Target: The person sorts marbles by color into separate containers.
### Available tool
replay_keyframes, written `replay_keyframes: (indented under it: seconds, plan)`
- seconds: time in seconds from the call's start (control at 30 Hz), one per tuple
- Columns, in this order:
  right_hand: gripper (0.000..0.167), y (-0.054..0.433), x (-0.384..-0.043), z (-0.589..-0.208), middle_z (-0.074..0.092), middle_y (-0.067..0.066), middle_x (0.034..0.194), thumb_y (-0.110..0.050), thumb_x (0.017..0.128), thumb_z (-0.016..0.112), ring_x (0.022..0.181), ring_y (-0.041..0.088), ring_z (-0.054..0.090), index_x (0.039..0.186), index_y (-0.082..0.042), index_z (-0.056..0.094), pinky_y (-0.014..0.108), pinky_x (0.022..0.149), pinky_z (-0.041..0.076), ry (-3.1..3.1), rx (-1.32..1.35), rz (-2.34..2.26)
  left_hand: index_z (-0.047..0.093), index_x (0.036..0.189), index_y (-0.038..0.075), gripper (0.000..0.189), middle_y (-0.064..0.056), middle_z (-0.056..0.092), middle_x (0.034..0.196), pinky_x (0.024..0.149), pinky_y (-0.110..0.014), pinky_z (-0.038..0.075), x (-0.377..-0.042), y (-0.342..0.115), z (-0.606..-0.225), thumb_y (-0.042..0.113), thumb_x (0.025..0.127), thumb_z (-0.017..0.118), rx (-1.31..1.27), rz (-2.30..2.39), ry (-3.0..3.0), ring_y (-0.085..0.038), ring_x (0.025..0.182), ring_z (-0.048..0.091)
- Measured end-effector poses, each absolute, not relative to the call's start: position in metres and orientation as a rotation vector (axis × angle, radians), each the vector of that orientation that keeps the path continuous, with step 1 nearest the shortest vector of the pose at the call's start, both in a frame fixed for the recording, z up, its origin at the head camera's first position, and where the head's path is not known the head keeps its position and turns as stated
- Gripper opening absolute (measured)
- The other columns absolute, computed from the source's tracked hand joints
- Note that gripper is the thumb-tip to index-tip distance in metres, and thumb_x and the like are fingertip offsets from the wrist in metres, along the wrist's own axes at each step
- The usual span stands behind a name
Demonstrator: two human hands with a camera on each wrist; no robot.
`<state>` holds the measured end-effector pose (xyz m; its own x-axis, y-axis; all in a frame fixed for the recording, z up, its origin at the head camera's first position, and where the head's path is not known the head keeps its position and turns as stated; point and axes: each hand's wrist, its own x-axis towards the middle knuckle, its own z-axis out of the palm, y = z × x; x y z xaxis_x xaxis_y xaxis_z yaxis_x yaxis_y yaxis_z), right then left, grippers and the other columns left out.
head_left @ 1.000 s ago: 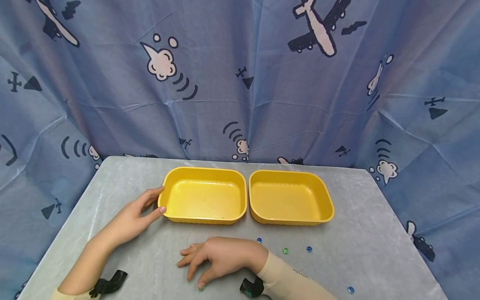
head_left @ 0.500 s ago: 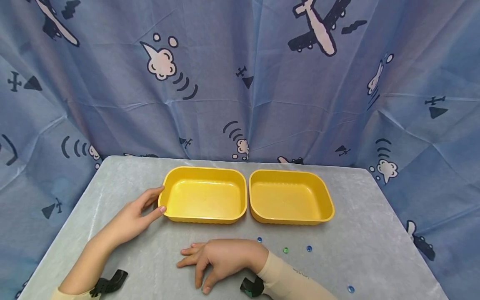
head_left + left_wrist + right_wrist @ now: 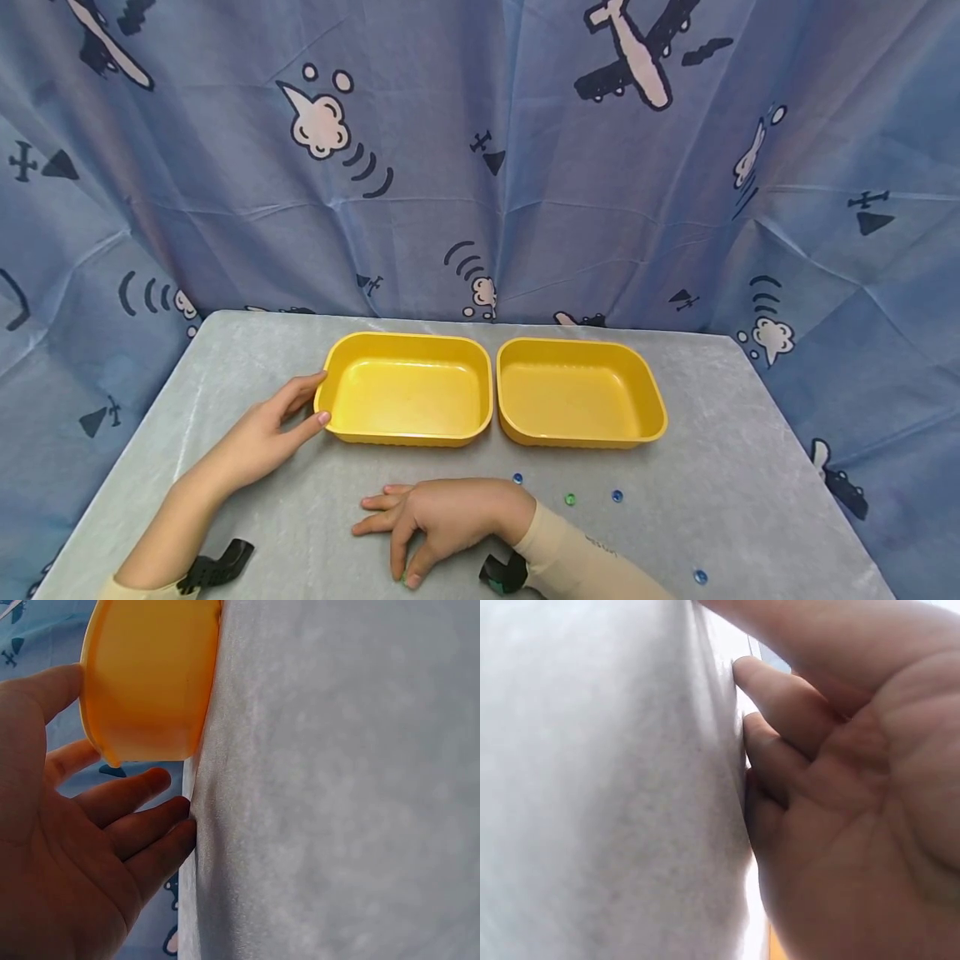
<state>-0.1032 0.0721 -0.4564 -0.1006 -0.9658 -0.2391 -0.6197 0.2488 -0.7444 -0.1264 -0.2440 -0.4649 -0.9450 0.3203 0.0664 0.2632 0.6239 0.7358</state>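
At the left end of the left yellow plastic tub [image 3: 408,400], the thumb and index fingertip of my left hand [image 3: 258,437] hold its rim. The left wrist view shows the other fingers of this hand [image 3: 82,825] spread off the tub [image 3: 150,682]. Near the table's front, my right hand [image 3: 457,517] pinches a small green glass bead [image 3: 404,578] between thumb and index finger, low at the tabletop. Its other fingers stretch to the left. In the right wrist view the palm [image 3: 840,817] hides the fingertips' work, and the bead does not show.
A second yellow tub [image 3: 581,396] stands just right of the first. Right of my right hand lie a green bead [image 3: 570,499] and blue beads [image 3: 617,496], one far off near the front right [image 3: 701,577]. A patterned blue curtain [image 3: 480,167] hangs behind the grey table [image 3: 750,450].
My right index finger has come in toward the thumb, and the green bead now sits between their tips. The left hand stays at the tub's rim.
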Motion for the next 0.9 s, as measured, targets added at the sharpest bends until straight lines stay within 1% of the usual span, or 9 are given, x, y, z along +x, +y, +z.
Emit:
replay_keyframes:
  seconds: [0.3, 0.43, 0.47, 0.5, 0.6, 0.67, 0.7, 0.73, 0.9]
  plan:
    - [0.016, 0.072, -0.104, -0.456, 0.051, -0.014, 0.164, -0.023, 0.096, 0.085, 0.161, 0.004, 0.026, 0.111, -0.019, 0.087, 0.027, 0.131, 0.019, 1.827, -1.426, -0.687, 0.044, 0.166, 0.015, 0.065, -0.017, 0.057, 0.159, 0.116, -0.062, 0.042, -0.127, -0.244, -0.465, 0.045, 0.112, 0.065, 0.478, 1.224, 2.758, -0.038, 0.146, 0.056]
    - [0.015, 0.071, -0.105, -0.454, 0.059, -0.011, 0.157, -0.024, 0.099, 0.083, 0.158, 0.003, 0.034, 0.112, -0.018, 0.085, 0.024, 0.127, 0.026, 1.857, -1.454, -0.732, 0.045, 0.166, 0.015, 0.066, -0.018, 0.058, 0.158, 0.115, -0.063, 0.044, -0.127, -0.244, -0.466, 0.046, 0.111, 0.065, 0.499, 1.238, 2.766, -0.038, 0.145, 0.057]
    - [0.015, 0.071, -0.105, -0.454, 0.062, -0.011, 0.155, -0.023, 0.099, 0.083, 0.156, 0.003, 0.037, 0.113, -0.017, 0.085, 0.023, 0.126, 0.028, 1.868, -1.454, -0.751, 0.046, 0.165, 0.015, 0.066, -0.018, 0.059, 0.158, 0.115, -0.063, 0.044, -0.127, -0.244, -0.466, 0.046, 0.111, 0.066, 0.507, 1.248, 2.77, -0.039, 0.145, 0.057]
    - [0.014, 0.071, -0.105, -0.454, 0.064, -0.009, 0.153, -0.023, 0.1, 0.082, 0.154, 0.002, 0.041, 0.113, -0.017, 0.084, 0.022, 0.124, 0.031, 1.881, -1.454, -0.771, 0.047, 0.165, 0.015, 0.064, -0.018, 0.06, 0.157, 0.115, -0.058, 0.047, -0.128, -0.246, -0.471, 0.042, 0.111, 0.068, 0.529, 1.282, 2.771, -0.036, 0.144, 0.059]
    - [0.012, 0.071, -0.105, -0.454, 0.069, -0.008, 0.145, -0.021, 0.102, 0.081, 0.145, -0.001, 0.05, 0.112, -0.016, 0.083, 0.018, 0.117, 0.039, 1.929, -1.443, -0.826, 0.047, 0.165, 0.015, 0.063, -0.019, 0.06, 0.156, 0.115, -0.057, 0.048, -0.127, -0.246, -0.47, 0.04, 0.11, 0.068, 0.548, 1.292, 2.774, -0.037, 0.143, 0.059]
    - [0.011, 0.071, -0.105, -0.454, 0.071, -0.007, 0.142, -0.021, 0.102, 0.081, 0.139, -0.003, 0.055, 0.111, -0.015, 0.082, 0.016, 0.114, 0.042, 1.955, -1.444, -0.85, 0.047, 0.165, 0.016, 0.064, -0.018, 0.06, 0.157, 0.115, -0.057, 0.048, -0.127, -0.245, -0.469, 0.042, 0.11, 0.068, 0.531, 1.286, 2.771, -0.036, 0.144, 0.059]
    - [0.01, 0.071, -0.105, -0.454, 0.072, -0.006, 0.14, -0.02, 0.102, 0.082, 0.137, -0.004, 0.056, 0.111, -0.015, 0.083, 0.015, 0.112, 0.042, 1.965, -1.45, -0.857, 0.047, 0.165, 0.016, 0.064, -0.017, 0.06, 0.157, 0.115, -0.057, 0.047, -0.127, -0.245, -0.469, 0.042, 0.111, 0.068, 0.525, 1.279, 2.771, -0.035, 0.144, 0.059]
    - [0.01, 0.07, -0.105, -0.454, 0.072, -0.006, 0.139, -0.02, 0.101, 0.082, 0.135, -0.004, 0.057, 0.11, -0.015, 0.083, 0.014, 0.111, 0.043, 1.971, -1.456, -0.864, 0.046, 0.166, 0.016, 0.065, -0.017, 0.059, 0.158, 0.115, -0.062, 0.045, -0.125, -0.243, -0.463, 0.045, 0.111, 0.066, 0.507, 1.248, 2.769, -0.038, 0.145, 0.058]
    - [0.01, 0.069, -0.105, -0.454, 0.074, -0.004, 0.136, -0.02, 0.101, 0.083, 0.13, -0.006, 0.06, 0.109, -0.015, 0.082, 0.013, 0.109, 0.044, 1.98, -1.491, -0.882, 0.044, 0.166, 0.015, 0.064, -0.019, 0.057, 0.159, 0.116, -0.062, 0.043, -0.124, -0.243, -0.46, 0.041, 0.112, 0.065, 0.495, 1.238, 2.752, -0.039, 0.146, 0.056]
